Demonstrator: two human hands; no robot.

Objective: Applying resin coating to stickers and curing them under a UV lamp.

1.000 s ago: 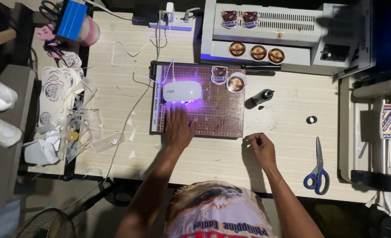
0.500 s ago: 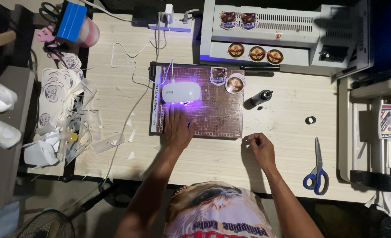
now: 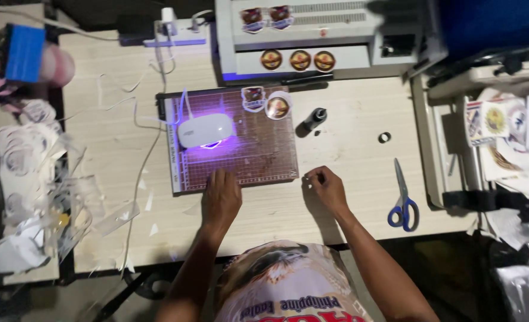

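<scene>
Resting unmoved: hands (image 3: 221, 197) on cutting mat (image 3: 264, 156)

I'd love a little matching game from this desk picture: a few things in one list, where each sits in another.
Things:
1. scissors
2. white lamp
3. left hand
4. small black bottle

Places:
A. on the cutting mat, glowing purple
B. near the desk's right edge
C. at the mat's lower edge
D. on the bare desk just right of the mat

Pairs: 1-B, 2-A, 3-C, 4-D

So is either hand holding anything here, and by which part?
The left hand lies flat on the cutting mat's near edge, gripping nothing. The right hand has curled fingertips on the table; whether it pinches something small cannot be told.
</scene>
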